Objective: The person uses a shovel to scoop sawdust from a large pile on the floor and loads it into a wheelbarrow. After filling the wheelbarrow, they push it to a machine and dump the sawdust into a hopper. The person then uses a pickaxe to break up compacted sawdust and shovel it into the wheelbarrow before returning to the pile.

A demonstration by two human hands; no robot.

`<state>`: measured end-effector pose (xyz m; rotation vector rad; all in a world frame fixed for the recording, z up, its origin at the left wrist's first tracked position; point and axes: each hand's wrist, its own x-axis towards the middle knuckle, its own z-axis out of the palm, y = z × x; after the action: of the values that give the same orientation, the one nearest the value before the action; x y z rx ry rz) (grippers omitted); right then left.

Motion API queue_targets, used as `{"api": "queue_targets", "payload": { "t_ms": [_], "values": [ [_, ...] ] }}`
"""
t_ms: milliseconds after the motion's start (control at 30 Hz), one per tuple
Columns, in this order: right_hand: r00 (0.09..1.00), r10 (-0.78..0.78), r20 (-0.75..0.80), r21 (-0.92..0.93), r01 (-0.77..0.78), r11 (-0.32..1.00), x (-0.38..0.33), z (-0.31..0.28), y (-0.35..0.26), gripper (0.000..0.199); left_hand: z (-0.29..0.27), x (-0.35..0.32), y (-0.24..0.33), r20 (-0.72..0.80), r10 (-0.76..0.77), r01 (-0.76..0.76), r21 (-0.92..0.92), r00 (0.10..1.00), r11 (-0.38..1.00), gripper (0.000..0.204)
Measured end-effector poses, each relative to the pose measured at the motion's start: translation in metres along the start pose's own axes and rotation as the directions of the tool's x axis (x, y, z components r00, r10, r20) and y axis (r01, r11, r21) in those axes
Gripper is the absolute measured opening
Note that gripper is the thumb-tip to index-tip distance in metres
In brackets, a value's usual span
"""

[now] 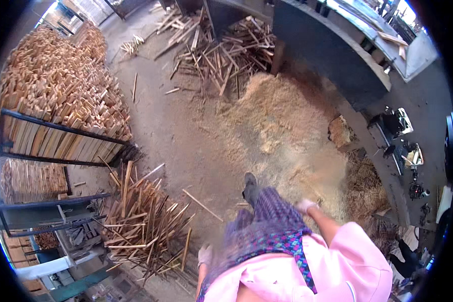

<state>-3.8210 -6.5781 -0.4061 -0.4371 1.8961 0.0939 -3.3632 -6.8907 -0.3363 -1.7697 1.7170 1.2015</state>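
Observation:
My left hand (205, 255), in a pale glove, hangs low at my left side, beside a heap of loose wood strips (148, 221). Its fingers look loosely apart, and I see nothing held in it. On the other side my right hand (306, 206), also in a pale glove, swings out past my patterned purple apron (279, 214). Its fingers are small and a little blurred, loosely extended, with nothing visible in them. Below it spreads pale sawdust (307, 176). One dark shoe (250, 178) is stepping forward on the dusty floor (171, 136).
Stacked wood pieces (65, 80) fill a dark metal frame (60, 130) at the left. Scrap strips (226, 55) and a sawdust mound (267, 110) lie ahead, near a dark machine body (322, 50). A single stick (202, 205) crosses the floor by the left heap.

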Motion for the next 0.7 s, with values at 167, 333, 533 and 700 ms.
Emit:
{"api": "queue_targets", "payload": {
  "t_ms": [167, 333, 533, 700],
  "values": [
    [0.954, -0.225, -0.197, -0.100, 0.209, 0.973, 0.004, -0.217, -0.156, 0.053, -0.041, 0.066, 0.043, 0.108, 0.006, -0.026, 0.184, 0.994, 0.983, 0.042],
    [0.787, -0.253, -0.562, 0.260, 0.458, 0.850, 0.057, -0.331, -0.218, 0.052, -0.098, 0.190, 0.118, 0.173, 0.115, -0.150, 0.209, 0.978, 0.966, 0.040],
    [0.838, -0.002, -0.546, 0.343, 0.226, 0.912, 0.088, -0.368, -0.267, 0.045, -0.209, 0.396, 0.192, 0.169, 0.305, -0.347, 0.382, 0.937, 0.856, 0.038],
    [0.951, 0.201, -0.234, 0.358, -0.108, 0.927, 0.099, -0.287, -0.269, 0.037, -0.363, 0.439, 0.437, 0.089, 0.221, -0.232, 0.148, 0.971, 0.961, 0.038]
  ]
}}
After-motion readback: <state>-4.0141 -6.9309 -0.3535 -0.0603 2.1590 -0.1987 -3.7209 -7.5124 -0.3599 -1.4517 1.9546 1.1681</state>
